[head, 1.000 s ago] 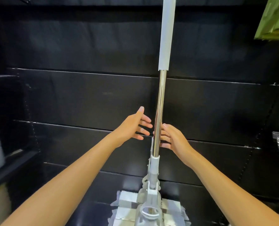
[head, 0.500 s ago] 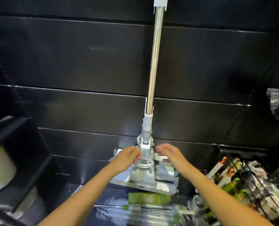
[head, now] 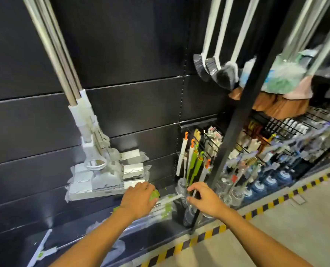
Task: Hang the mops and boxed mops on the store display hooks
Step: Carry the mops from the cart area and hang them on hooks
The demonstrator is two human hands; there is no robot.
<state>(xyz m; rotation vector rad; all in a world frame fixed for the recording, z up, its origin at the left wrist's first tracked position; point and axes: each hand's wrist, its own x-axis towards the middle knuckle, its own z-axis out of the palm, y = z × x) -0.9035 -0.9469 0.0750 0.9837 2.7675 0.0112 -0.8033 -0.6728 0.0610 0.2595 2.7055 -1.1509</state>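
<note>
Left hand (head: pixel 139 197) curls over a wrapped mop (head: pixel 163 208) lying on the bottom shelf (head: pixel 152 237); right hand (head: pixel 204 200) hovers beside it, fingers spread, holding nothing. Hung mops (head: pixel 94 166) show part done; another pack (head: pixel 42 249) waits on the shelf, so more hanging seems left.

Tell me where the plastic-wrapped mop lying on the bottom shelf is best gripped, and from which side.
Probably the wrapped mop by its slim white shaft, from above on the aisle side: it lies flat along the shelf, and the back panel blocks the far side.
</note>
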